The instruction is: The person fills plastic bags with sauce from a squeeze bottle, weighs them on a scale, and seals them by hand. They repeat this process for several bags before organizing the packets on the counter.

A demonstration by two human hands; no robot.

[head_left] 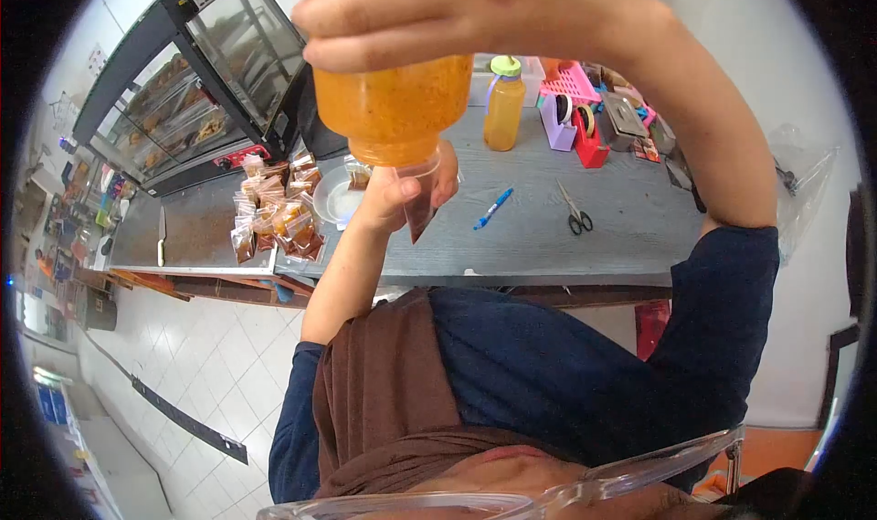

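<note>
My right hand (pixel 457 17) grips a large bottle of orange sauce (pixel 393 104), turned upside down with its neck pointing at the table. Just under the neck, my left hand (pixel 388 200) pinches a small clear plastic bag (pixel 418 217) that tapers to a point and has reddish-brown contents at the bottom. The bag's top surrounds or touches the bottle's mouth; which one is hard to make out. Behind my left hand stands a clear round container (pixel 331 198), beside a heap of small filled sauce bags (pixel 274 214).
A heated glass display case (pixel 196 81) stands at the back left, with a knife (pixel 162 237) on the counter in front. Farther right are a squeeze bottle (pixel 504 109), a blue pen (pixel 493 209), scissors (pixel 575 209), tape dispensers (pixel 589 141) and a pink basket (pixel 571 83).
</note>
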